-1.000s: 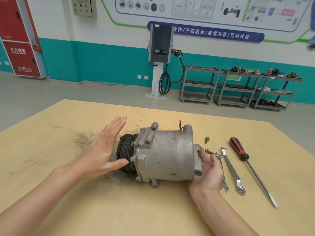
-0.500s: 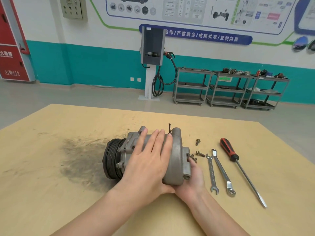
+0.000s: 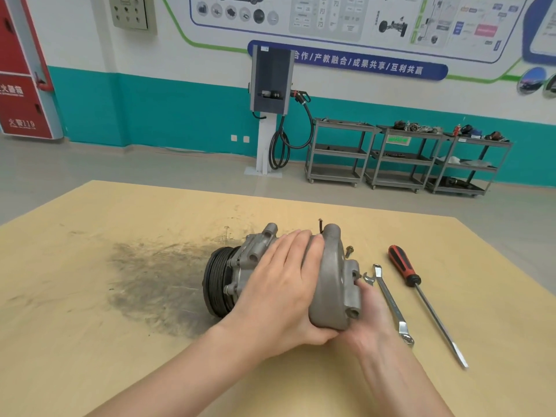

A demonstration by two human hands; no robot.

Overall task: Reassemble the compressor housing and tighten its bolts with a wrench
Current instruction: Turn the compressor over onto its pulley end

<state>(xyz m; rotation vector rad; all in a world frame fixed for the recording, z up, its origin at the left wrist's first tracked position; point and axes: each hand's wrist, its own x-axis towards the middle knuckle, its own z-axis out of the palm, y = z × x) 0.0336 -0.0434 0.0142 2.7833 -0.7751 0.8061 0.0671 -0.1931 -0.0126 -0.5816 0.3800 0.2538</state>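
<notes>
Compressor housing (image 3: 331, 281) on its side on tan worktop (image 3: 90, 296), black pulley (image 3: 215, 284) end pointing away from right hand, grey end cover toward it. Left hand (image 3: 279, 296) laid flat over top of housing body, fingers (image 3: 296, 248) straight and together, pressing down, thumb tucked under near edge; not curled round anything. Right hand (image 3: 367, 314) against end cover from below and behind, palm cupping lower edge near bolt lug, one fingertip visible touching cover face; rest of right fingers hidden behind casting, so cannot tell whether curled or straight. Short dark wire stub sticking up just past left fingertips at top of housing. Loose bolt (image 3: 348, 251) lying on worktop just beyond housing, on far side of right hand. Combination wrench (image 3: 389, 302) just outboard of right hand, lying lengthwise, open end at far tip, ring end at near tip; second open-end wrench head (image 3: 368, 279) showing just beside right fingertip, shaft hidden under hand. Screwdriver (image 3: 421, 299) with red-and-black handle further outboard of wrench, roughly parallel to it, blade toward near edge of worktop, apart from wrench. Dark grease smear (image 3: 150, 281) on worktop outboard of left hand, beside pulley. Background well beyond both hands: grey charging post (image 3: 270, 82) with black cable against teal-and-white wall, three grey shelf carts (image 3: 400, 158) beside it, red cabinet (image 3: 21, 85) at far left.
</notes>
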